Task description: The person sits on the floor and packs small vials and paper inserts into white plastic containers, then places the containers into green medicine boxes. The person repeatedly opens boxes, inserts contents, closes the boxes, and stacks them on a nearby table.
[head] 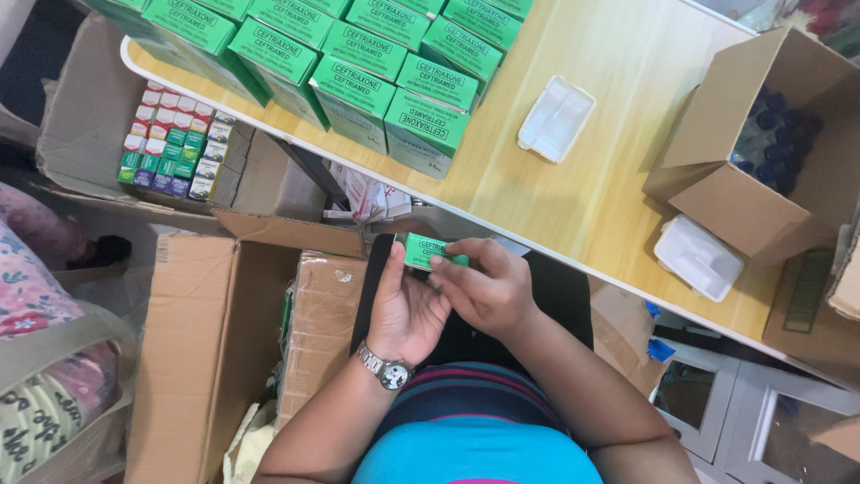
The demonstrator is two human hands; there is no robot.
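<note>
Below the table's (591, 206) near edge, the left hand (405, 309) cradles a small green box (428, 252) while the right hand (488, 287) pinches its end, apparently working the flap; finer fingertip work looks due.

- The left hand (405, 305) and right hand (484, 285) hold a small green box (428, 252) between them, just below the bench (618, 170) edge.
- Green boxes (358, 63) are stacked on the bench's far left part.
- Two white trays (555, 118) (698, 256) lie on the bench.
- An open cardboard box (761, 152) of dark-capped vials sits at the bench's right end.
</note>
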